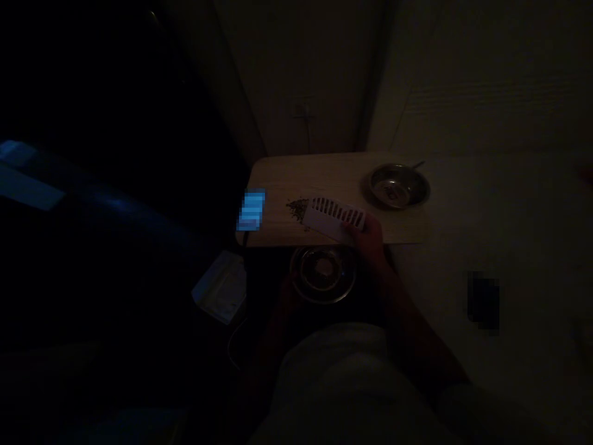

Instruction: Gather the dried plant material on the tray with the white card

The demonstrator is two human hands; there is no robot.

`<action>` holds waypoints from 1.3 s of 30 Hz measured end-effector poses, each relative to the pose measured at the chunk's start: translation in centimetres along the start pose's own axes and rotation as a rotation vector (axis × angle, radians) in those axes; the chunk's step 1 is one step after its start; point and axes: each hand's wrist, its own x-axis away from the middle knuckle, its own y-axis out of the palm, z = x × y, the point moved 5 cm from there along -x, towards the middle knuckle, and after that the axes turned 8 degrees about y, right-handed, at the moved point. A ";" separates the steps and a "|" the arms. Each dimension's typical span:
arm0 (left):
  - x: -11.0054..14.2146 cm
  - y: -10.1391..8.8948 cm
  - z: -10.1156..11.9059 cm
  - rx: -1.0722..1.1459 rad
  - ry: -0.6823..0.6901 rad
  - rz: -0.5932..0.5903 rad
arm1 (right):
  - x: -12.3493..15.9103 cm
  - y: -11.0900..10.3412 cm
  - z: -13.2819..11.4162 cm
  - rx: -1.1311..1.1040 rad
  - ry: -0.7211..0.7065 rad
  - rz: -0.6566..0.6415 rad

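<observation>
The scene is very dark. My right hand [368, 238] grips one end of a white slotted plastic piece [334, 216] and holds it on a light wooden board [324, 173]. Its far end touches a small pile of dark bits [297, 209] on the board. Below the board's near edge my left forearm reaches up to a round metal bowl [323, 274]; my left hand [290, 285] seems to be at the bowl's left rim, its fingers lost in the dark.
A second metal bowl [399, 185] stands at the board's right end. A glowing blue screen [251, 210] sits at the board's left edge. A white flat object [221, 287] with a cable lies lower left. A pale surface [509, 216] spreads to the right.
</observation>
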 end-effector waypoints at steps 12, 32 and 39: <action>-0.3 -0.7 -0.1 0.000 -0.001 0.037 | -0.5 -1.2 1.1 0.040 0.039 0.073; -0.2 -0.6 -0.3 -0.010 -0.018 0.020 | -0.9 -2.9 0.6 0.053 -0.102 0.157; -0.2 -0.3 -0.3 0.001 0.007 -0.041 | -0.7 -2.8 0.3 0.058 -0.092 0.141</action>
